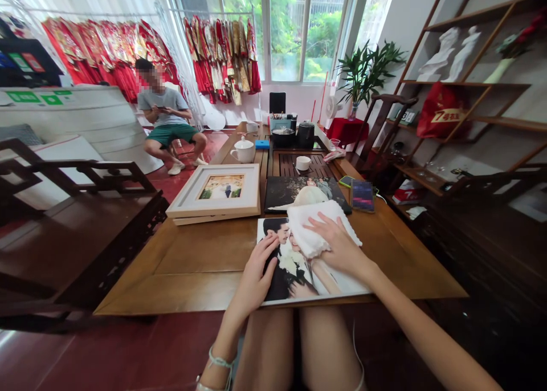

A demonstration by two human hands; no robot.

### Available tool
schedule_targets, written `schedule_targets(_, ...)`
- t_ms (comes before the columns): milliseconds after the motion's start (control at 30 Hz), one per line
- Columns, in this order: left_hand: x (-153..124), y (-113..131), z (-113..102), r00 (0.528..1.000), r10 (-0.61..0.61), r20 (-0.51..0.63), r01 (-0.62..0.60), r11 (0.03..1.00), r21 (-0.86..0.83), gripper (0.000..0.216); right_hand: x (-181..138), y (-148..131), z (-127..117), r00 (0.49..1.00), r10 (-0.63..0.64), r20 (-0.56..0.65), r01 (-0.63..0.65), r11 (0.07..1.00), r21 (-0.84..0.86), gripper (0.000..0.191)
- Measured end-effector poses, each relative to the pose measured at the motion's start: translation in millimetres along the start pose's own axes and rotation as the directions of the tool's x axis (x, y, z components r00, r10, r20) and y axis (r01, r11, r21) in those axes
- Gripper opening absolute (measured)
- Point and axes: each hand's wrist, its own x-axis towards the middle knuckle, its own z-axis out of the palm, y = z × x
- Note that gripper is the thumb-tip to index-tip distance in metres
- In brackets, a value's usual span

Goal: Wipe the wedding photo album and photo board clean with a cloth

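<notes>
A wedding photo panel (294, 271) lies flat at the table's near edge, showing a couple in close-up. My left hand (258, 268) rests on its left side with the fingers stretched out. On the panel's upper right, my right hand (335, 240) lies flat over a folded white cloth (307, 234), fingers spread and pressing it down. The cloth covers part of the picture and overlaps a second, dark photo panel (280, 194) just behind. To the left, a pale wooden picture frame (182, 206) with a wide white mat sits on another frame.
On the wooden table (192, 260) stand a white lidded cup (243, 150), a small white cup (303, 163) on a tea tray, a black pot (283, 135) and a phone (362, 196). A seated person (164, 106) is at the back left. Dark wooden chairs (55, 220) flank the table.
</notes>
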Motion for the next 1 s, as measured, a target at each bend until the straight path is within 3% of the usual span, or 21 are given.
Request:
schedule_targets(233, -0.6, 3.4, -1.7, 1.0, -0.01, -0.002, 0.01, 1.0, 0.009, 0.042, -82.5, -56.9, -3.9, 0.967, -0.189, 0.171, 0.192, 0.981, 0.001, 0.1)
schedule_targets(333, -0.7, 4.2, -1.7, 1.0, -0.01, 0.005, 0.01, 1.0, 0.008, 0.042, -109.0, -58.7, -9.1, 0.959, -0.203, 0.196, 0.202, 0.979, 0.026, 0.101)
schedule_targets(433, -0.6, 4.6, -1.7, 1.0, -0.011, 0.006, 0.011, 1.0, 0.013, 0.041, -117.5, -42.5, -10.9, 0.974, -0.159, 0.16, 0.156, 0.987, 0.034, 0.093)
schedule_targets(567, -0.3, 4.8, -2.1, 1.0, -0.019, 0.02, 0.018, 1.0, 0.017, 0.041, -100.5, -15.7, -9.1, 0.998, -0.027, 0.058, 0.027, 1.0, 0.002, 0.086)
schedule_targets(700, 0.2, 3.7, -2.2, 1.0, -0.026, 0.018, 0.026, 1.0, 0.01, 0.04, -57.4, -0.1, -7.0, 0.998, 0.065, 0.013, -0.065, 0.998, -0.02, 0.085)
schedule_targets(867, 0.6, 2.4, -1.8, 0.999, -0.028, 0.015, 0.028, 1.0, 0.002, 0.039, 4.2, 5.5, -4.2, 0.992, 0.124, -0.013, -0.124, 0.992, -0.022, 0.073)
schedule_targets(1000, 0.5, 2.4, -1.8, 1.0, -0.027, 0.011, 0.027, 1.0, 0.002, 0.04, 25.3, -1.1, -2.2, 0.993, 0.12, -0.011, -0.12, 0.993, -0.021, 0.07)
